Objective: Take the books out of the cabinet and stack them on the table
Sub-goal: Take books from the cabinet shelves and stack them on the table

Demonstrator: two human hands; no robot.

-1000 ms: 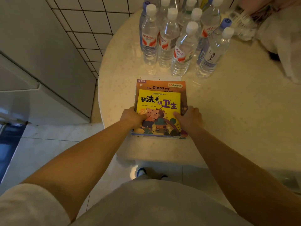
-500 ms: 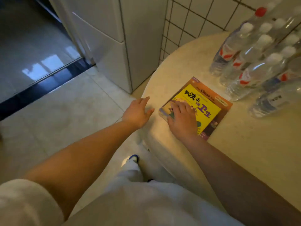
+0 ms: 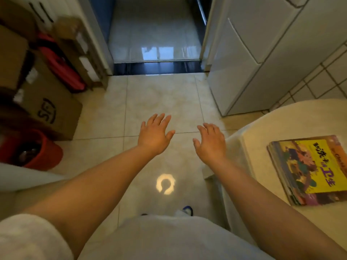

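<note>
A stack of picture books (image 3: 309,169), a yellow-covered one on top, lies on the round cream table (image 3: 262,132) at the right edge of the view. My left hand (image 3: 155,135) hovers over the tiled floor with its fingers spread and holds nothing. My right hand (image 3: 210,142) is beside it, just left of the table's rim, fingers relaxed and empty. Both hands are well clear of the books. No cabinet with books shows in this view.
A white fridge (image 3: 253,53) stands at the right beyond the table. Cardboard boxes (image 3: 50,109), a red case (image 3: 62,68) and a red bucket (image 3: 35,152) line the left wall. A dark doorway threshold (image 3: 157,69) lies ahead across the tiled floor.
Both hands have left the book stack and swung left off the table. My view has turned from the table toward the doorway; the water bottles are out of sight.
</note>
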